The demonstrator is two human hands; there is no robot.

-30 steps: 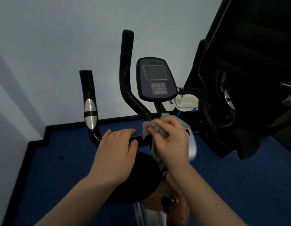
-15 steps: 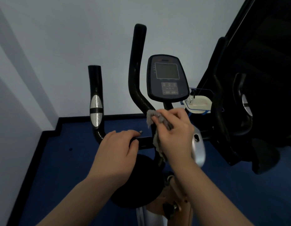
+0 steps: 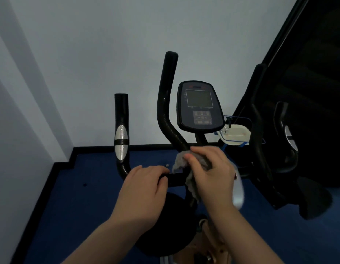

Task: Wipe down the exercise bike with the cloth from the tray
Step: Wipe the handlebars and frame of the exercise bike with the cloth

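Head view: right hand [image 3: 213,174] clenches cloth [image 3: 181,161]; left hand [image 3: 144,185] grips handlebar [image 3: 176,179]; console [image 3: 200,106] text unreadable.

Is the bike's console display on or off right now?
Off, apparently: the console screen is uniformly dark grey, with no lit digits or glow.

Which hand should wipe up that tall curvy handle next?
The right hand, probably: it already holds the cloth at the base of the tall handle. The left hand only grips the crossbar.
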